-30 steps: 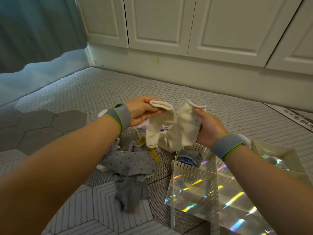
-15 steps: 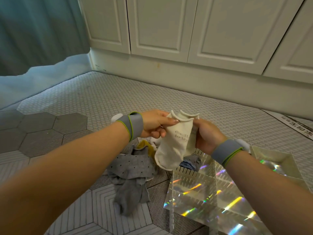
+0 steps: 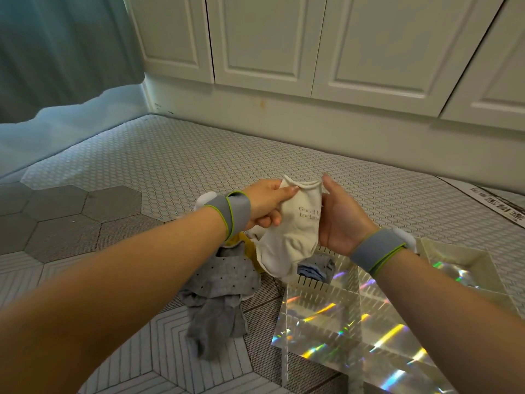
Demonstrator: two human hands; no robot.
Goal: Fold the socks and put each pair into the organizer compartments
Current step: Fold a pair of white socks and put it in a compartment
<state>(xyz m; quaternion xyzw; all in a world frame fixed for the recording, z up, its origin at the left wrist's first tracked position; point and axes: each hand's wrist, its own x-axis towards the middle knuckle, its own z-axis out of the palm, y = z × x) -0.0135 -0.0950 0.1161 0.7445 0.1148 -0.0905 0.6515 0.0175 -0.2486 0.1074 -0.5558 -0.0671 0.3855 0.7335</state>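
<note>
A pair of cream socks (image 3: 295,231) hangs stacked together in the air, cuffs up, small print on the front. My left hand (image 3: 267,204) pinches the cuff at its left side, thumb on top. My right hand (image 3: 341,220) holds the right edge, thumb up beside the cuff. Below them a clear, shiny organizer (image 3: 355,314) with slotted dividers lies on the mat. A folded blue-grey sock pair (image 3: 315,268) sits in its far left compartment.
A loose pile of socks lies left of the organizer: a grey dotted sock (image 3: 227,277), a plain grey sock (image 3: 216,325), and a yellow one (image 3: 247,245) partly hidden. White cabinet doors (image 3: 284,52) stand at the back, a teal curtain (image 3: 56,52) at the left.
The two cream socks were held apart, one in each hand; now my hands have come together and the socks lie stacked as one.
</note>
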